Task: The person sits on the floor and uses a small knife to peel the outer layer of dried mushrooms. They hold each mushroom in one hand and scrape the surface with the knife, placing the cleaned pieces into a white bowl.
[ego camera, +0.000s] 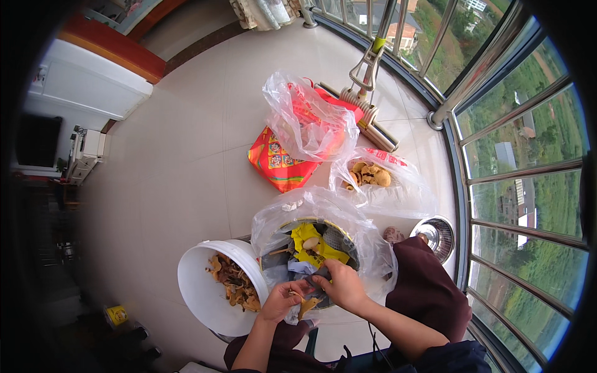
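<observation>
My left hand [279, 300] pinches a yellow-brown mushroom piece [308, 307] over the near rim of a trash bin. Close beside it, my right hand [344, 285] has thumb and forefinger drawn together. A dark, thin patch shows by those fingertips, too unclear to tell whether they hold it. The bin is lined with a clear plastic bag [373, 252] spread over its rim. Inside lie a yellow wrapper [305, 233], a pale rounded scrap [311, 243] and other waste. Left of the bin, a tilted white plastic bucket [196, 275] contains many brown mushroom pieces [238, 284].
Beyond the bin, a clear plastic bag [401, 196] holds more mushrooms [371, 175]. A red printed bag [280, 163] lies under another plastic bag [312, 126]. A sponge mop [366, 100] leans near the metal railing [522, 175]. A perforated metal basin [445, 238] sits by my right leg.
</observation>
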The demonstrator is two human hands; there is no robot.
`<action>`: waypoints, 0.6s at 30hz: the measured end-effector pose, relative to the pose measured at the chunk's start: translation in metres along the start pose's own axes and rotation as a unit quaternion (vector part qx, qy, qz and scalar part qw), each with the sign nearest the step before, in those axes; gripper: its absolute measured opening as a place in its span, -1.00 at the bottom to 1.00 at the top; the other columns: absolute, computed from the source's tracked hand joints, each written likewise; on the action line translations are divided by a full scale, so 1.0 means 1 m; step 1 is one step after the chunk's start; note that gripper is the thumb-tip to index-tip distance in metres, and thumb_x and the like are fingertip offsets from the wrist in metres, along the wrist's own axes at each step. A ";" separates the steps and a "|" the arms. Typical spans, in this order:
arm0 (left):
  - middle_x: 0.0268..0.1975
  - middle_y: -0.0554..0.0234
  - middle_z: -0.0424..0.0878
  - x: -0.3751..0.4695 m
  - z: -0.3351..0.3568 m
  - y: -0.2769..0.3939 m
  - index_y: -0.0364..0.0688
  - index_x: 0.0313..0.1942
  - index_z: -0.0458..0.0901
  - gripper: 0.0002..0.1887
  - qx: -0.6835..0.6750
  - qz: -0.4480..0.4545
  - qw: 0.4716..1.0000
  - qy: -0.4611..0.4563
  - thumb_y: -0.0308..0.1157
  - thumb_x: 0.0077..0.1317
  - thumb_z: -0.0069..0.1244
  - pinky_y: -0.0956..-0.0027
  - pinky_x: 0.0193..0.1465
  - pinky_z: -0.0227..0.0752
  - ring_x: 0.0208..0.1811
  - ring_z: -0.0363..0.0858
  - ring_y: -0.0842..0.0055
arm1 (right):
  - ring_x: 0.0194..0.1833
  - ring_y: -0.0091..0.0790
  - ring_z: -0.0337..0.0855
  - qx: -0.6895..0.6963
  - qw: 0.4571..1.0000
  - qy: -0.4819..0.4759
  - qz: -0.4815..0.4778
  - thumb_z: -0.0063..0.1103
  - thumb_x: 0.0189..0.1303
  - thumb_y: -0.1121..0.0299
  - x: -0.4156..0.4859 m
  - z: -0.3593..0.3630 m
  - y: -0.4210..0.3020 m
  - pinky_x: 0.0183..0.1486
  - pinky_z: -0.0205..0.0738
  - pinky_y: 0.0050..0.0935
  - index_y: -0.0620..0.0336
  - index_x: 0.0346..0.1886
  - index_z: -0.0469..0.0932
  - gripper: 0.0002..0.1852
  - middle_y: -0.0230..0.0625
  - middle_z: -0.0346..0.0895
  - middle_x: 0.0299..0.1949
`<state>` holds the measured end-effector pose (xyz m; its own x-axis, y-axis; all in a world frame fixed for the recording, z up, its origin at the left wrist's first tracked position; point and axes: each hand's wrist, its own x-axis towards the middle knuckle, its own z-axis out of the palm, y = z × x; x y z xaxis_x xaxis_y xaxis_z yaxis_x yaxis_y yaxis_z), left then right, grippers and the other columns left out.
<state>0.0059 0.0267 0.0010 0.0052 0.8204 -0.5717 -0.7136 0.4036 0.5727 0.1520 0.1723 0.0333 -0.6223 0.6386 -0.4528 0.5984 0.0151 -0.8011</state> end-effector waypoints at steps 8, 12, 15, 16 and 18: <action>-0.06 0.12 0.55 0.000 -0.007 0.008 -0.22 -0.37 0.56 -0.75 -0.102 0.029 0.994 -0.030 -0.28 0.10 0.25 0.20 0.28 0.23 0.14 0.42 0.32 | -0.48 -0.03 0.64 -0.137 0.986 -0.087 -0.033 0.13 0.06 0.37 -0.012 -0.001 0.008 -0.47 0.48 -0.12 0.23 -0.30 0.41 -0.81 -0.08 0.57 -0.57; 0.00 0.08 0.55 -0.001 -0.007 0.020 -0.20 -0.37 0.54 -0.77 0.015 0.067 0.995 0.068 -0.30 0.12 0.24 0.23 0.30 0.26 0.09 0.48 0.36 | -0.47 -0.07 0.64 -0.253 0.964 -0.049 -0.070 0.21 0.00 0.35 -0.011 0.004 0.006 -0.44 0.49 -0.17 0.20 -0.30 0.39 -0.76 -0.17 0.55 -0.59; -0.03 0.13 0.58 -0.002 -0.001 0.014 -0.23 -0.30 0.59 -0.82 0.170 0.034 0.981 0.086 -0.36 0.17 0.20 0.39 0.16 0.33 0.04 0.50 0.52 | -0.45 -0.05 0.62 -0.188 0.948 0.146 -0.210 0.21 0.03 0.36 -0.008 0.003 0.001 -0.41 0.48 -0.18 0.24 -0.34 0.38 -0.77 -0.17 0.55 -0.55; -0.05 0.17 0.59 -0.004 0.002 0.011 -0.24 -0.27 0.60 -0.83 0.175 -0.004 0.977 0.120 -0.38 0.18 0.18 0.45 0.10 0.35 -0.01 0.51 0.57 | -0.43 -0.03 0.62 -0.161 0.959 0.129 -0.195 0.21 0.05 0.36 -0.008 0.001 -0.001 -0.39 0.48 -0.16 0.26 -0.35 0.37 -0.76 -0.15 0.56 -0.52; -0.12 0.26 0.61 -0.007 0.008 0.003 -0.30 -0.21 0.61 -0.82 0.168 -0.015 0.974 0.154 -0.44 0.21 0.15 0.56 -0.02 0.40 -0.16 0.54 0.69 | -0.49 -0.04 0.60 -0.138 0.978 0.076 -0.138 0.21 0.08 0.34 -0.011 -0.006 -0.008 -0.42 0.48 -0.18 0.27 -0.36 0.35 -0.75 -0.11 0.55 -0.52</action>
<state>0.0099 0.0257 0.0113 -0.2245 0.6666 -0.7108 -0.4474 0.5775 0.6828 0.1575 0.1696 0.0468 -0.7097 0.6875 -0.1538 0.5445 0.3967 -0.7390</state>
